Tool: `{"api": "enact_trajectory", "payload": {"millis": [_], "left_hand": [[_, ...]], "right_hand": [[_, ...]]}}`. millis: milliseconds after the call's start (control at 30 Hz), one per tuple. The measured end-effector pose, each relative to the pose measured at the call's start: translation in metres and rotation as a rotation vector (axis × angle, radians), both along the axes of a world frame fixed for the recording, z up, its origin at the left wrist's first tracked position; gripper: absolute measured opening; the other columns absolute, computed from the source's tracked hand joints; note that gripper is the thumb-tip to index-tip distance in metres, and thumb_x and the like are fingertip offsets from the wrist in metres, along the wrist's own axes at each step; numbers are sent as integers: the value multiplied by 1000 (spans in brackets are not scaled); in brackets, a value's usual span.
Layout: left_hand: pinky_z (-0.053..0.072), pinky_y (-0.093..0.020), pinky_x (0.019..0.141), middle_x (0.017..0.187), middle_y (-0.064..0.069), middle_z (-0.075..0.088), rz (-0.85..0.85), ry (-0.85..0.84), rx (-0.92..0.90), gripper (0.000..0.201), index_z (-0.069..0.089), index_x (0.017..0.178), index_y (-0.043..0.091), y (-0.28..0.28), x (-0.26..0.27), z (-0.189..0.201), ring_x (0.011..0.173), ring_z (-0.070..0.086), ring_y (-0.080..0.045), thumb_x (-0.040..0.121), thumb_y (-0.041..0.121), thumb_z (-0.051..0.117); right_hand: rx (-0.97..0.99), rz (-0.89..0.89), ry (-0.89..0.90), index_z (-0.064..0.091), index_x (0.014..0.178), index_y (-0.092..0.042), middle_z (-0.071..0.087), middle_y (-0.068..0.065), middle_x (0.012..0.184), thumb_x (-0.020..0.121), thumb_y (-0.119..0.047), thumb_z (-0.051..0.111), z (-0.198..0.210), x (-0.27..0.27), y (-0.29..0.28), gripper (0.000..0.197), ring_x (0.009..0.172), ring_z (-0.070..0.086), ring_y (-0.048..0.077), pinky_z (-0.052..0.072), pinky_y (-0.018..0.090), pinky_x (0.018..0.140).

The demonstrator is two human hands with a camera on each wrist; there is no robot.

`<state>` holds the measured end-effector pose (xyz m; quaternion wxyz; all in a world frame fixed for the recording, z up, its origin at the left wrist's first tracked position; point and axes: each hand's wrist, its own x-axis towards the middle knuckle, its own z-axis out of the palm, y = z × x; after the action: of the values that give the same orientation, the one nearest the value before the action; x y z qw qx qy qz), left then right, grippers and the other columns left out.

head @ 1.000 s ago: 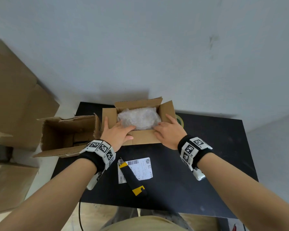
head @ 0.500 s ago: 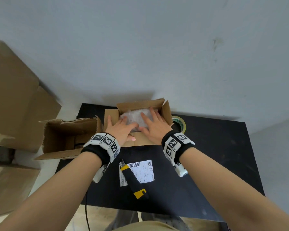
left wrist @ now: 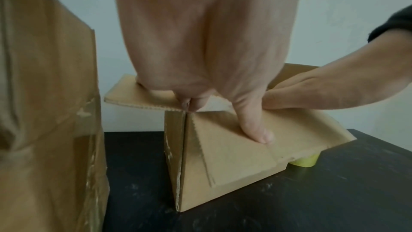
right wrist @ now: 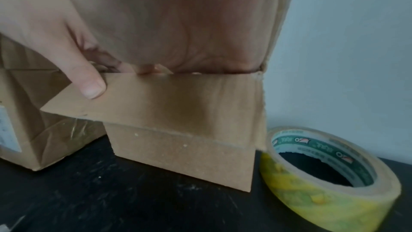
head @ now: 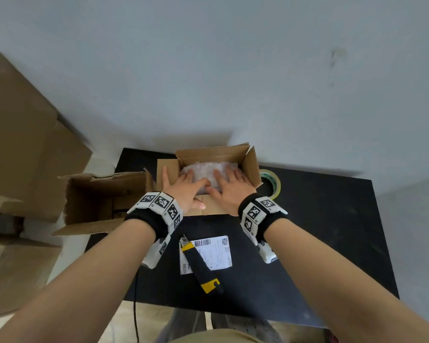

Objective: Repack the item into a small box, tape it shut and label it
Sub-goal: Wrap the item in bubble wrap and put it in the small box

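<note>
Hands both inside the small box (head: 252, 167), palms down. Left hand (head: 183, 188) and right hand (head: 229, 186) lie flat with fingers spread and straight on the bubble-wrapped item (head: 203, 170), gripping nothing. Item sits down in the box, below the rim; the flat pressure looks meant to seat the soft wrap low enough for the flaps to fold over it.

Left thumb hangs outside over the near flap (left wrist: 234, 140), which is splayed outward and down. That keeps the flap out of the opening while the hands work. Far and right flaps stand upright; left flap lies out roughly level under the heel of the left hand.

Box stands on the black counter (head: 332, 231), touching or just beside the larger open carton (head: 102, 196) on its left; cannot tell which. Carton lies on its side, mouth toward the person.

Tape roll (right wrist: 323, 174) lies flat just to the right of the box, its edge tucked under the right flap, so within short reach of the right hand for the sealing step. Shipping label (head: 212, 253) lies near the counter's front edge with a black-and-yellow utility knife (head: 201, 268) across its left part.

Judgement: packing is nearly done; flaps not yet closed, taping and labelling still ahead. Springy wrap may push the flaps back up.
</note>
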<state>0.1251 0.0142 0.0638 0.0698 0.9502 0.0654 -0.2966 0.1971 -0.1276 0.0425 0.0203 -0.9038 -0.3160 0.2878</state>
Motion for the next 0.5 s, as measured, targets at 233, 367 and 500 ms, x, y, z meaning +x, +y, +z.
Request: {"api": "enact_trajectory", "payload": {"millis": [233,367,500], "left_hand": [[-15,-56,111,159,-3,10,-64,-233,32,57,31,138,46,6,-17,0,146,-2,-22,86,60,48],[-11,-54,112,158,-11,-13,51,-353,128,83,17,147,37,0,-22,5,144,-16,-29,79,66,54],[3,-48,116,153,-19,-22,269,-437,58,101,15,147,30,-4,-28,14,143,-11,-39,68,59,71]], "right_hand": [[157,-65,-132,12,151,-22,9,13,157,98,-48,27,8,-14,-15,61,145,11,30,15,40,117],[260,-25,-345,29,145,-10,21,17,153,96,-32,42,20,-18,-27,55,142,20,29,18,36,116],[325,-66,-482,56,122,1,47,23,138,74,-15,70,34,-16,-42,51,126,48,35,38,47,104]]}}
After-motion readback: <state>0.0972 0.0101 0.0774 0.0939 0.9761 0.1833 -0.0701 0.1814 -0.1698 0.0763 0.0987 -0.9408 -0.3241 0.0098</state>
